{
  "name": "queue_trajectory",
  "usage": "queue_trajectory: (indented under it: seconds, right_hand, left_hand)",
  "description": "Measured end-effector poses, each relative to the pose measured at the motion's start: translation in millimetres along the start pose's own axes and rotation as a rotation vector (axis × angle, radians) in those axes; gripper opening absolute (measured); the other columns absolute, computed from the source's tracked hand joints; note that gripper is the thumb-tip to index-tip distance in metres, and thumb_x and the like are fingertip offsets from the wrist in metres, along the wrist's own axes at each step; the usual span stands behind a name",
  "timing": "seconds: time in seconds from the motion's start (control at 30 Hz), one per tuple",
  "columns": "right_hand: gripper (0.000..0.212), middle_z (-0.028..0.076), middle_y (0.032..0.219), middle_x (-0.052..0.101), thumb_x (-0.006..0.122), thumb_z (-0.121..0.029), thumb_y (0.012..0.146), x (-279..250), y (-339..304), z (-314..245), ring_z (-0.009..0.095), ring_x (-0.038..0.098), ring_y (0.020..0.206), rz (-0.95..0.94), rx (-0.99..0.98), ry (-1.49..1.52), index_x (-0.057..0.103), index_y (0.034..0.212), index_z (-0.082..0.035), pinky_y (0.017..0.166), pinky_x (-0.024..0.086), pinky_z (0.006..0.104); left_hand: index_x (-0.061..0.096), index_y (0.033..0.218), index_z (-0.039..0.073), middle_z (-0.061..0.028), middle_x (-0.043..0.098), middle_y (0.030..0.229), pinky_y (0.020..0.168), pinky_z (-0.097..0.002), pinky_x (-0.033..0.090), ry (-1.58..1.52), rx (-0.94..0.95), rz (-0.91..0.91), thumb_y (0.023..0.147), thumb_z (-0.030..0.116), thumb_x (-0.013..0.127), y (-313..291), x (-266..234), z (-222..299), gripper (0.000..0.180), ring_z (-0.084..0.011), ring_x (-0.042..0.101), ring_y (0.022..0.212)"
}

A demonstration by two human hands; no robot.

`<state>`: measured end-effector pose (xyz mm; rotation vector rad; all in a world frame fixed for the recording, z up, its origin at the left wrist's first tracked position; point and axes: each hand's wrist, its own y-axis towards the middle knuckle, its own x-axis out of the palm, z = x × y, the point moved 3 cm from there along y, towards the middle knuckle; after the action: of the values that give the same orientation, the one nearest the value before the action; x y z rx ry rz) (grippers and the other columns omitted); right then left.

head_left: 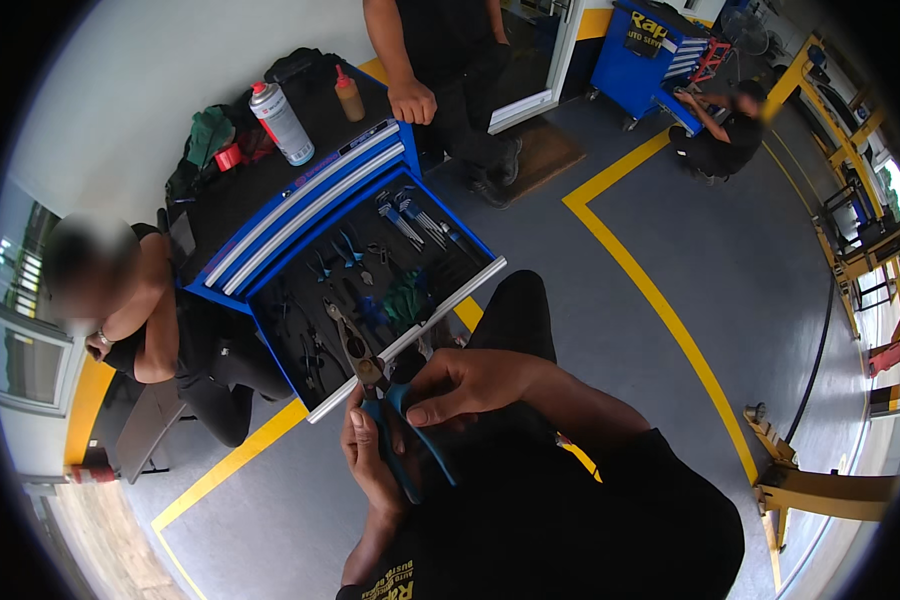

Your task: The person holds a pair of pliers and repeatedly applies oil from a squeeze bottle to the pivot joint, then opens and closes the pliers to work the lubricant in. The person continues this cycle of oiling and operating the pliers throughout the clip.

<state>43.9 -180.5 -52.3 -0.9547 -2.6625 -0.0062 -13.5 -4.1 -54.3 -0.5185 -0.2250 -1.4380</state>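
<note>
Slip-joint pliers (pixel 369 371) with blue handles are in both my hands, in front of the open tool drawer (pixel 407 347). Their worn metal jaws point up and away from me, over the drawer's front edge, and the handles are spread apart. My left hand (pixel 368 455) is closed around the left handle, thumb on its side. My right hand (pixel 476 384) grips the other handle near the pivot, its thumb pointing left. Inside the drawer lie smaller blue-handled pliers (pixel 351 250), hex key sets (pixel 410 217), and a bunched green glove or cloth (pixel 407 298).
On the cabinet top stand a spray can (pixel 282 125) and a brown squeeze bottle (pixel 349 96). One person (pixel 160 290) sits left of the drawer; another (pixel 450 80) stands behind it. A third person (pixel 727 130) crouches by a blue tool cart (pixel 635 60). Yellow lift parts (pixel 825 492) are at right.
</note>
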Motion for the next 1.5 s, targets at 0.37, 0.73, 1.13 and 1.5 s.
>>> queue_trajectory:
  seconds: [0.37, 0.73, 1.13, 1.5]
  right_hand:
    - [0.044, 0.003, 0.076, 0.067, 0.07, -0.043, 0.105, -18.7, -17.9, -6.1, 0.007, 0.058, 0.062, 0.033, -0.109, 0.339, 0.076, 0.09, -0.001, 0.057, 0.044, 0.0224]
    - [0.043, 0.0, 0.067, 0.066, 0.072, -0.042, 0.105, -13.3, -9.3, 3.2, 0.005, 0.055, 0.055, 0.057, -0.069, 0.183, 0.077, 0.091, -0.003, 0.049, 0.038, 0.0223]
    - [0.047, 0.0, 0.068, 0.066, 0.068, -0.045, 0.107, -13.9, -10.2, -2.8, 0.006, 0.056, 0.056, 0.013, -0.071, 0.032, 0.077, 0.091, -0.001, 0.051, 0.04, 0.0235]
    - [0.046, 0.0, 0.067, 0.064, 0.067, -0.043, 0.107, -9.6, -1.8, 8.5, 0.009, 0.056, 0.056, 0.011, -0.059, -0.065, 0.077, 0.091, -0.001, 0.053, 0.041, 0.0261]
  left_hand:
    - [0.055, 0.141, 0.005, 0.0049, 0.038, 0.064, 0.047, -0.0212, 0.026, -0.204, 0.003, -0.173, 0.115, 0.044, 0.048, 2.8, 3.6, -6.3, 0.047, -0.0028, 0.033, 0.053]
    - [0.057, 0.137, 0.003, 0.0051, 0.038, 0.062, 0.048, -0.022, 0.027, -0.19, -0.027, -0.054, 0.114, 0.042, 0.047, -1.8, 3.7, 0.0, 0.046, -0.0034, 0.032, 0.052]
    - [0.054, 0.146, 0.0, 0.0038, 0.038, 0.062, 0.047, -0.021, 0.027, -0.299, -0.046, -0.066, 0.113, 0.038, 0.045, 6.2, 1.5, -8.1, 0.051, -0.0034, 0.033, 0.052]
    - [0.061, 0.129, 0.004, 0.0041, 0.04, 0.061, 0.047, -0.0211, 0.028, -0.211, -0.071, 0.269, 0.113, 0.038, 0.045, 10.7, 37.7, -7.7, 0.041, -0.0036, 0.034, 0.052]
